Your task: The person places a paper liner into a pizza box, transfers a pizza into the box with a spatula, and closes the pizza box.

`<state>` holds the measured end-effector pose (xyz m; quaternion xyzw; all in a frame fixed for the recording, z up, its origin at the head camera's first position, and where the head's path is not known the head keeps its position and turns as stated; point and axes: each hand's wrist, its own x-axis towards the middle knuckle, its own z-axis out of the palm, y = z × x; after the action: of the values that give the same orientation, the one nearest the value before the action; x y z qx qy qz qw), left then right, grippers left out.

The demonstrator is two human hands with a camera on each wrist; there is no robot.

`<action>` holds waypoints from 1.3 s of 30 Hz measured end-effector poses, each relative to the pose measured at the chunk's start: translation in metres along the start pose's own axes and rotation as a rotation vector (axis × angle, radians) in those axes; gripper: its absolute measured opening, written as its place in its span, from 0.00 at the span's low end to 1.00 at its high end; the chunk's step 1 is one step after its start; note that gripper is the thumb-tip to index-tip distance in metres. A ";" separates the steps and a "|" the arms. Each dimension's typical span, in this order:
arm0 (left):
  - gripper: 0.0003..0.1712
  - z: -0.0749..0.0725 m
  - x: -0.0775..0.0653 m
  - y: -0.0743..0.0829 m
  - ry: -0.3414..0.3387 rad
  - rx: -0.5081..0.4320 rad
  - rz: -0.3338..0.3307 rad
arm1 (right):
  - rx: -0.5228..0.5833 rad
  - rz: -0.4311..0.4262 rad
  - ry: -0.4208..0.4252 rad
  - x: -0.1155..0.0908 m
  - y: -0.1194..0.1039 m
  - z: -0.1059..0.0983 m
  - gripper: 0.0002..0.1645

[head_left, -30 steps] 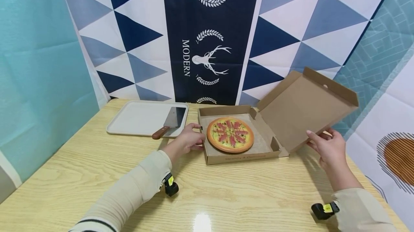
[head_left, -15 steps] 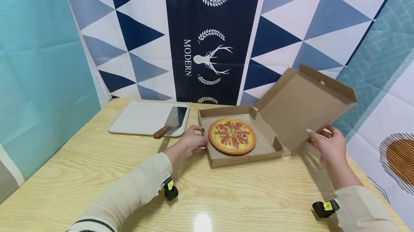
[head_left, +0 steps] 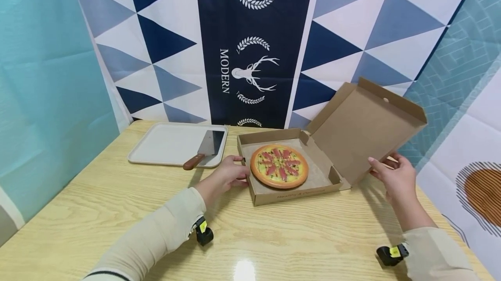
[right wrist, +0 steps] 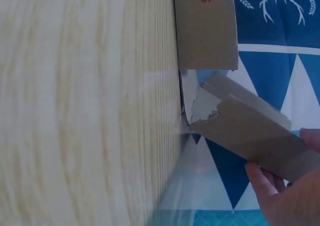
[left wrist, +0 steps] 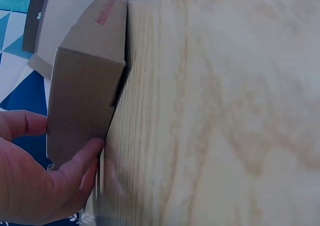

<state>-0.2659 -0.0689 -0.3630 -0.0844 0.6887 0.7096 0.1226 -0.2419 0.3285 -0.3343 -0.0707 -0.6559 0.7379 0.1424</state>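
An open cardboard pizza box [head_left: 301, 194] lies on the table, with a round pizza [head_left: 279, 165] on the paper lining inside. My left hand [head_left: 228, 174] grips the box's left wall; in the left wrist view, fingers of that hand [left wrist: 40, 181] meet the wall's upper and lower edges. On the right, the lid [head_left: 368, 124] leans back at a slant, its near side flap pinched between thumb and fingers of my right hand [head_left: 399, 181]. The right wrist view shows the raised flap [right wrist: 260, 141] of the lid with that hand [right wrist: 295, 196] at its end.
Left of the box, a white tray [head_left: 164, 144] stands at the table's back. A wide spatula [head_left: 211, 142] lies on it, its wooden handle jutting over the near rim. Patterned cloth [head_left: 168, 76] hangs close behind the wooden table [head_left: 297, 242].
The box has turned slightly, its near left corner coming a little toward me. Its lid has shifted a little left along with my right hand. Both hands keep their hold.
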 end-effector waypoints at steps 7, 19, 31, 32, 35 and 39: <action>0.41 -0.006 0.013 0.010 0.056 0.011 0.008 | -0.010 0.002 -0.029 -0.002 -0.002 -0.001 0.52; 0.41 -0.003 0.050 0.024 0.218 0.004 0.075 | -0.034 -0.020 -0.061 -0.007 0.000 -0.003 0.51; 0.44 -0.013 0.077 0.027 0.203 0.135 0.087 | -0.081 -0.030 -0.070 -0.008 0.000 -0.002 0.51; 0.44 -0.013 0.078 0.027 0.195 0.145 0.087 | -0.083 -0.028 -0.069 -0.008 0.000 -0.002 0.51; 0.43 -0.013 0.081 0.028 0.165 0.170 0.081 | -0.078 -0.027 -0.066 -0.008 -0.001 -0.002 0.52; 0.40 -0.013 0.083 0.030 0.147 0.190 0.084 | -0.053 -0.039 -0.062 -0.005 -0.003 -0.003 0.48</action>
<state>-0.3547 -0.0779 -0.3592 -0.0952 0.7628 0.6377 0.0493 -0.2360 0.3298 -0.3323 -0.0389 -0.6806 0.7191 0.1346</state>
